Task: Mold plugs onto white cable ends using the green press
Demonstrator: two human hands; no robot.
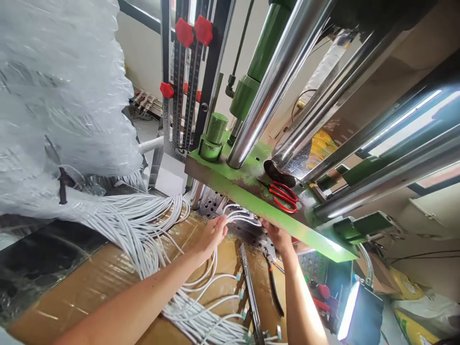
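Observation:
My left hand [213, 234] is closed round several white cables [241, 219], whose ends fan out to the right over a metal mould [247, 232] with holes. This mould sits beneath the thick green plate [251, 199] of a press. At the cables' far ends, my right hand [278, 235] reaches in with curled fingers, partly hidden by the plate's edge; what they grip is hidden. A large bundle of white cables [143, 230] lies to the left. More cable ends with small connectors [240, 276] lie below my hands, beside a long metal bar [251, 292].
Red-handled scissors [285, 196] lie on the green plate. Dark-handled pliers [273, 282] rest right of the bar. Chrome columns [276, 81] rise from the press. A lit work lamp [359, 311] stands at lower right. Clear plastic wrap [64, 86] fills the left.

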